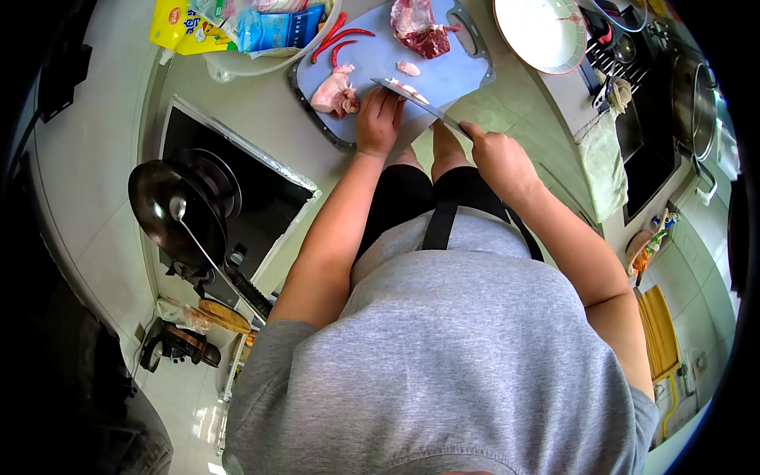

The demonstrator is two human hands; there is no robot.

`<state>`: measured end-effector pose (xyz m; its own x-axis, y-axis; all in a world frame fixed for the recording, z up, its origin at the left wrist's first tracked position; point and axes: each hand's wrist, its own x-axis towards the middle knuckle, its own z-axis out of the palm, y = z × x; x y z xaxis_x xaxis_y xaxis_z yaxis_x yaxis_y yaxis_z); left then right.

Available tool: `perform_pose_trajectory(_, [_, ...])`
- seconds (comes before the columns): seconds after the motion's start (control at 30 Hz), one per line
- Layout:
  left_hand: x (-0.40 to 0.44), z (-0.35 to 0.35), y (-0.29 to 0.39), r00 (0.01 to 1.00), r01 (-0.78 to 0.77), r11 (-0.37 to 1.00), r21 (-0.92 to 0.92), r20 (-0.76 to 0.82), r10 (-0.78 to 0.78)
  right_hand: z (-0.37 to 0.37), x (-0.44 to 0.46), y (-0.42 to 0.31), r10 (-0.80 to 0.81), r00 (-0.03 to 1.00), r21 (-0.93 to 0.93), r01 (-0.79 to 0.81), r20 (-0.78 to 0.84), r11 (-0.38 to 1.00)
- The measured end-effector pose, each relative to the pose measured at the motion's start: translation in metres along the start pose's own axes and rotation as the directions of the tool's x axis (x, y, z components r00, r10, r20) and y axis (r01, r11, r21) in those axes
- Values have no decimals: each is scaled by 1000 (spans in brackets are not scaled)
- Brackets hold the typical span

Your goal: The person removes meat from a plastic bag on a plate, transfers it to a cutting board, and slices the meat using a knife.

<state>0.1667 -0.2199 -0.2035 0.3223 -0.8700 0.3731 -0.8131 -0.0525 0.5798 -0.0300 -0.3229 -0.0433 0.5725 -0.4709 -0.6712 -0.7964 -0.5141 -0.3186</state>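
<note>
My right hand is wrapped round the handle of a kitchen knife, whose blade points left over the blue cutting board. Pale slivers of meat lie along the blade. My left hand rests at the board's near edge, fingers bent and pressed together beside the blade; what lies under them is hidden. Just left of it is a pale, fatty piece of meat. A small pale bit of meat lies beyond the knife, and a larger red chunk of meat sits at the far side.
Red chillies lie on the board's left side, next to a white container of packets. A white bowl stands at the right. A wok with a ladle is on the stove at the left; a cloth hangs near the sink.
</note>
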Motion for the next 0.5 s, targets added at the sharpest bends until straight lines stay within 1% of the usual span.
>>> perform_pose_trajectory(0.07, [0,0,0,1000,-2,1000,-8,-2,2,5,-1,8,6,999,22,-5,-52,1000])
perform_pose_trajectory(0.1, [0,-1,0,1000,-3,1000,-10,-5,2,4,-1,10,6,999,21,-5,-51,1000])
perform_pose_trajectory(0.3, [0,-2,1,999,-3,1000,-18,-32,2,11,12,17,0,999,2,-1,32,1000])
perform_pose_trajectory(0.37, [1,-3,0,999,-2,1000,-14,-39,1,5,18,7,-10,999,83,7,34,996])
perform_pose_trajectory(0.4, [0,-3,1,999,3,1000,-12,-43,-4,8,24,2,-12,999,84,8,41,996])
perform_pose_trajectory(0.47, [3,-2,1,999,8,1000,-8,-53,-8,16,49,-5,-58,997,106,62,-40,992])
perform_pose_trajectory(0.5, [4,-3,2,999,8,1000,-16,-46,-8,19,61,-7,-58,998,106,62,-39,992])
